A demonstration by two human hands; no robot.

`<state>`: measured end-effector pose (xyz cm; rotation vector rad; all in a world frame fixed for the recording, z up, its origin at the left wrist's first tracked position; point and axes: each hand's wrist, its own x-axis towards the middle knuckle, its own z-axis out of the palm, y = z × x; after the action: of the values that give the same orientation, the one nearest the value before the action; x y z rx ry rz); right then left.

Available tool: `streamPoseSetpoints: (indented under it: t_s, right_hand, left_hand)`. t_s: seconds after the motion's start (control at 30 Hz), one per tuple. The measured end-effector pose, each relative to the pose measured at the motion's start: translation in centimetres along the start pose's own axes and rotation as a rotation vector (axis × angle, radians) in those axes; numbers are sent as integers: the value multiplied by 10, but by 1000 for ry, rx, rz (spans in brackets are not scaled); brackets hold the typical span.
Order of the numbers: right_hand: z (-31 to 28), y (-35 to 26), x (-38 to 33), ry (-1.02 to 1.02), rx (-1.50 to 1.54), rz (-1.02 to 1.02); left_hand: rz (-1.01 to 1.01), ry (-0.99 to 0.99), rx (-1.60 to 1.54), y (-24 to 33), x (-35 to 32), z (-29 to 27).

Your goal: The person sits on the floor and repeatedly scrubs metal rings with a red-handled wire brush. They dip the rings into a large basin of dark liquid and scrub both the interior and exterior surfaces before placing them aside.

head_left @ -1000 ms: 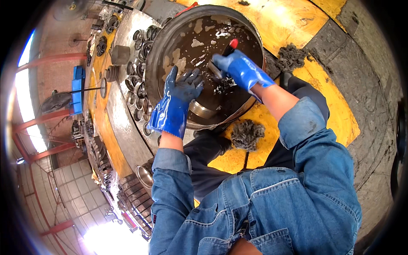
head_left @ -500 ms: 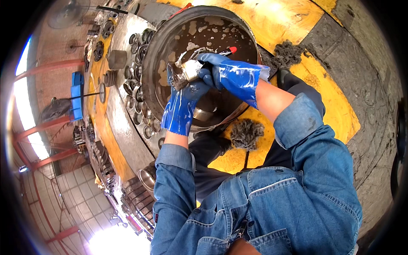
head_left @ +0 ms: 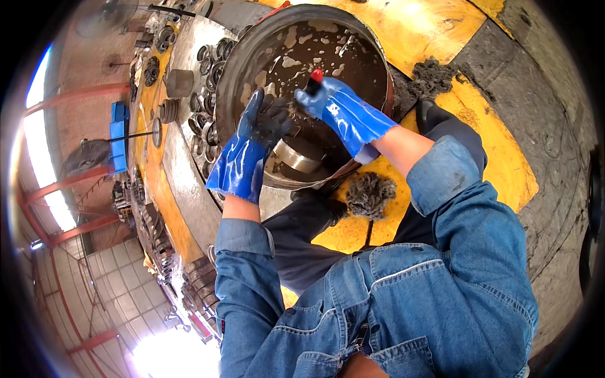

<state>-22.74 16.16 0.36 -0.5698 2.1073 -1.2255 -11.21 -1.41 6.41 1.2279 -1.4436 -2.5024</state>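
Observation:
Both my hands wear wet blue rubber gloves and are over a round, dark basin (head_left: 222,113) of brown liquid with foam patches. My left hand (head_left: 265,126) is open at the left of the basin, its dirty dark palm turned up and fingers spread; I see nothing held in it. My right hand (head_left: 331,104) is closed round a brush (head_left: 315,80) with a black, red-tipped handle. Its dark bristle end is partly hidden between the hands. Just below my hands, a shiny metal ring (head_left: 299,157) sits in the basin, partly in the liquid.
Several metal rings (head_left: 205,129) crowd a metal surface left of the basin. A grey metal cylinder (head_left: 179,83) stands beyond them. Tangled dark fibre wads lie near my legs (head_left: 370,195) and at the right (head_left: 432,77). Yellow boards (head_left: 485,135) cover part of the floor.
My hands have moved apart. My left hand has opened and shifted slightly left and down; the silvery metal piece between them is gone from there. The brush's red tip now points more upward.

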Motion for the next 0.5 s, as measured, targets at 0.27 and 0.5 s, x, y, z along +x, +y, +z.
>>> streamPoseSetpoints:
  t_s: [0.27,0.5]
  right_hand:
    - [18,43,-2,-231,-447,55]
    - [-5,17,-6,-94,81,112]
  left_hand:
    - [208,264,871,-29,-74,-18]
    - [60,531,1015,-73,-30,-29]
